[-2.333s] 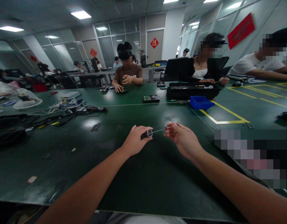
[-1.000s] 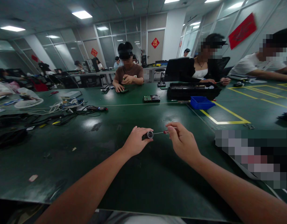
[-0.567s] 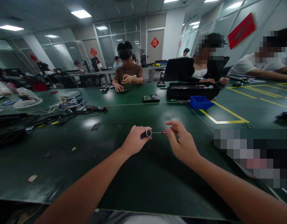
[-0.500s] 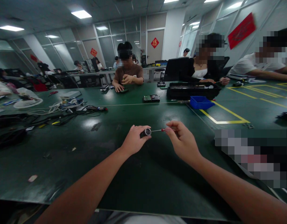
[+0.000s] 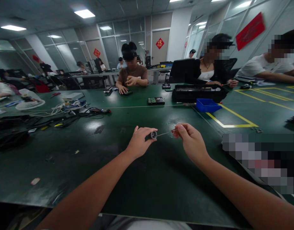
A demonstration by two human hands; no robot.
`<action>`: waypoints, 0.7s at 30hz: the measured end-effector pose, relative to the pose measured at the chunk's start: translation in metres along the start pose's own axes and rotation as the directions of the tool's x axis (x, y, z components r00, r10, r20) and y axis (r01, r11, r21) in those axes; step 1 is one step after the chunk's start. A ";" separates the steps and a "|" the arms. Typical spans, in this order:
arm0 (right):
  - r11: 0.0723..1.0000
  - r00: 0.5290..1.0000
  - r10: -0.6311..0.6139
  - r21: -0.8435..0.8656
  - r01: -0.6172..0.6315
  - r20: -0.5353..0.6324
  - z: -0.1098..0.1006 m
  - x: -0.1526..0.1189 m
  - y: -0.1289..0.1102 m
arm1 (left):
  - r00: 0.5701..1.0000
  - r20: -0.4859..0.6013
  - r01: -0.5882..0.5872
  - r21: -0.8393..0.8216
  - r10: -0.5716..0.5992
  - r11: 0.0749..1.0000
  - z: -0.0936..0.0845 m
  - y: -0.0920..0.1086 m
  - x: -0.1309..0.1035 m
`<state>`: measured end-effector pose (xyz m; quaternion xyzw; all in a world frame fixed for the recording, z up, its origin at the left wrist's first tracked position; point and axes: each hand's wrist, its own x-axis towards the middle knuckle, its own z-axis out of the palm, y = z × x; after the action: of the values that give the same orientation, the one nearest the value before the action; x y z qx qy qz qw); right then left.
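One black tube [image 5: 152, 135], pinched in the left grip [image 5: 140, 141], above the desk [image 5: 137, 195]. One driver [image 5: 164, 133], pinched in the right grip [image 5: 191, 140], right of the tube, tip at its rim. Status: apparently under way; whether anything is loosened, too small to tell. Beyond the tube, rightward: one blue bin [image 5: 207, 105].

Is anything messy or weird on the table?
A little. The cables lie in a tangle on the left, and a pale scrap sits alone toward the front of the table, maybe litter. The black cylinder in the left hand shows no damage I can see.
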<state>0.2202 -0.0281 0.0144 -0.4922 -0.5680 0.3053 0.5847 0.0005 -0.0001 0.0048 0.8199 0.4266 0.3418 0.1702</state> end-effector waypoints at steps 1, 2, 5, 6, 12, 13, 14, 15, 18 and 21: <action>0.998 1.000 -0.021 -0.059 0.022 0.015 0.000 -0.002 -0.003 | 1.000 0.000 0.004 0.004 -0.004 1.000 0.000 0.000 0.000; 0.994 0.999 -0.034 -0.103 0.037 0.034 0.000 -0.004 -0.007 | 1.000 0.005 0.009 0.008 -0.009 1.000 0.000 0.001 0.000; 0.983 0.990 -0.093 -0.147 0.109 0.110 0.000 -0.010 -0.013 | 0.999 0.026 0.024 0.022 -0.025 0.999 0.000 0.002 0.000; 0.979 0.984 -0.110 -0.157 0.132 0.142 0.000 -0.012 -0.014 | 0.999 0.028 0.028 0.026 -0.028 0.999 0.000 0.002 0.000; 0.909 0.952 -0.219 -0.309 0.279 0.215 0.000 -0.017 -0.015 | 0.999 0.007 0.046 0.008 -0.046 0.999 0.000 0.000 0.001; 0.893 0.944 -0.250 -0.325 0.311 0.217 0.000 -0.017 -0.015 | 0.999 0.004 0.046 0.002 -0.046 0.999 -0.001 0.000 0.001; 0.879 0.935 -0.275 -0.335 0.339 0.224 0.000 -0.017 -0.015 | 0.999 0.003 0.045 -0.003 -0.045 0.999 -0.001 0.000 0.001; 0.870 0.929 -0.289 -0.340 0.356 0.232 0.000 -0.017 -0.015 | 0.999 0.006 0.042 -0.005 -0.042 0.999 -0.001 -0.001 0.001; 0.891 0.941 -0.245 -0.330 0.313 0.231 -0.001 -0.015 -0.015 | 0.999 0.013 0.051 -0.005 -0.051 0.999 -0.001 -0.001 0.001; 0.918 0.963 -0.185 -0.315 0.240 0.195 -0.001 -0.014 -0.014 | 0.997 0.012 0.072 -0.002 -0.072 0.997 -0.001 -0.001 0.001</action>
<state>0.2159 -0.0459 0.0218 -0.4935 -0.7072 0.1772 0.4742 -0.0008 0.0019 0.0056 0.8058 0.4544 0.3312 0.1858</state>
